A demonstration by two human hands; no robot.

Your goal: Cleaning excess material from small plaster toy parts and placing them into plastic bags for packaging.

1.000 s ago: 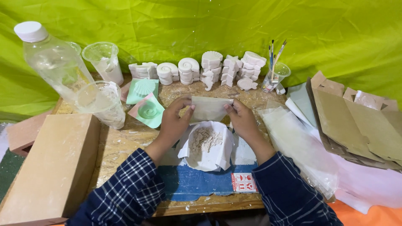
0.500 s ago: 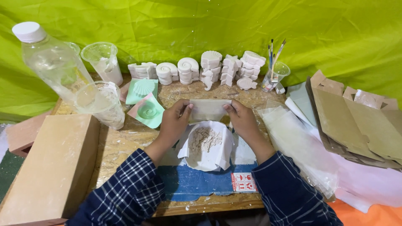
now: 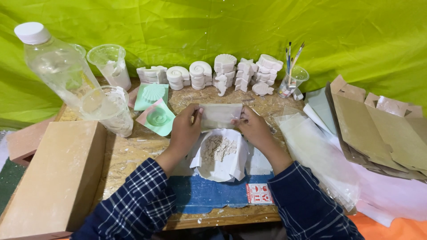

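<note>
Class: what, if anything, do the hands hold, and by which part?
Both hands, left hand and right hand, hold a small translucent rectangular plastic packet by its two short side edges.

My chipboard table (image 3: pixel 133 153) carries a blue mat (image 3: pixel 213 195), green shell moulds (image 3: pixel 155 116), white plaster shells (image 3: pixel 209 73), plastic cups (image 3: pixel 109 109) and a clear bottle (image 3: pixel 58 66).

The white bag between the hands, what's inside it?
The open white bag holds a heap of pale, crumbly powder. How deep it goes cannot be seen, because the bag's folded sides cover the lower part.
</note>
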